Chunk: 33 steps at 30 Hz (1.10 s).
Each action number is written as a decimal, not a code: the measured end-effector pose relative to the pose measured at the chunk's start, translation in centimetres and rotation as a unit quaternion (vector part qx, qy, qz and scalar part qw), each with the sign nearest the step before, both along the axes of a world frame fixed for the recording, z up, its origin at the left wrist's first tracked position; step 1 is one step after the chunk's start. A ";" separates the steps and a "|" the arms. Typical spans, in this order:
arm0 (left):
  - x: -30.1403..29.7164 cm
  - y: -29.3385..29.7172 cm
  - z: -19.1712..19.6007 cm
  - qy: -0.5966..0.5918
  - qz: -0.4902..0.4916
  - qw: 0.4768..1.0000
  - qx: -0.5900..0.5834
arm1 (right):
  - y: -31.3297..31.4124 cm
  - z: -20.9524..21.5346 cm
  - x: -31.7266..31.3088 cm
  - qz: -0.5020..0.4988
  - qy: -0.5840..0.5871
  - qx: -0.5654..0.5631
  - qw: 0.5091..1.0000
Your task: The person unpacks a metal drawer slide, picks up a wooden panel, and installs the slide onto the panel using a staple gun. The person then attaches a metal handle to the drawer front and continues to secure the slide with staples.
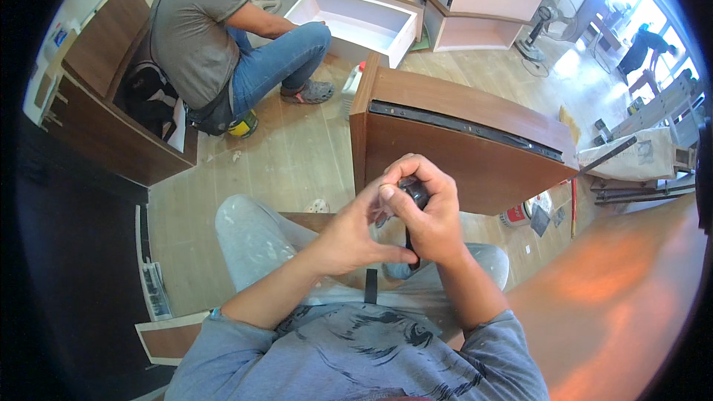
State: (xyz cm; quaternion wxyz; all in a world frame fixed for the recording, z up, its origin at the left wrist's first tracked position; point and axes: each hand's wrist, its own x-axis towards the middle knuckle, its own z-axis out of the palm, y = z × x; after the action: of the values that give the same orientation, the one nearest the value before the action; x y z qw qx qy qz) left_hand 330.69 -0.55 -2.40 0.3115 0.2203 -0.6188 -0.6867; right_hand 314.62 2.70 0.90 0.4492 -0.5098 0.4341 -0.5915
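Workshop floor [297, 156] of pale planks, cluttered with cabinet parts. Brown wooden cabinet box [460, 145] lying on its side just ahead of the knees, a black metal rail [468, 128] running along its upper edge. Beyond the cabinet box, a white drawer [356, 18]; left of the cabinet box, another person [215, 37] seated on the floor in a grey shirt and blue jeans, one hand resting on that drawer. Below the right end of the cabinet box, a small red-and-white can [516, 215].

Both hands raised together just in front of the cabinet box's near face. Right hand [431, 215] curled shut around a dark, rounded tool handle [416, 191], a thin dark shaft dropping from the fist toward the lap. Left hand [353, 234] pressed against the right, thumb and fingertips pinching at the handle's top; whether anything small sits between those fingertips, impossible to tell.

Best done, judging by the grip: keep the handle steady in the right fist, work only with the left fingertips, hold both close over the lap so anything dropped lands on the trousers rather than rolling under the cabinet box.
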 end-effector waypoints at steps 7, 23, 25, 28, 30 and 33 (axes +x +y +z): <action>1.1 -2.4 2.1 -0.014 -0.027 0.997 0.064 | -3.5 4.0 -3.4 -0.014 -0.054 -0.070 0.996; -3.5 -24.7 -1.8 0.103 0.059 0.986 0.114 | -17.1 5.0 -6.3 0.051 0.389 0.118 0.912; -4.0 -25.1 -1.9 0.133 0.022 0.984 0.114 | -17.2 5.0 -6.2 0.049 0.387 0.113 0.914; -4.2 -25.8 -1.2 0.127 0.021 0.987 0.095 | -17.2 4.7 -5.9 0.035 0.376 0.096 0.921; -4.1 -26.1 -0.9 0.095 0.015 0.991 0.096 | -17.1 4.4 -5.8 0.024 0.373 0.094 0.923; -4.3 -26.0 -1.0 0.081 0.014 0.994 0.079 | -17.0 4.1 -5.6 0.004 0.379 0.067 0.923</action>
State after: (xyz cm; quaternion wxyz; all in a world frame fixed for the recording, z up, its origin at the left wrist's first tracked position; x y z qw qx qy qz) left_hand 326.39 -26.51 -3.44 0.3514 0.1964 -0.5326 -0.7445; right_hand 309.05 -14.29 5.01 0.2866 -0.6663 0.6082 -0.3225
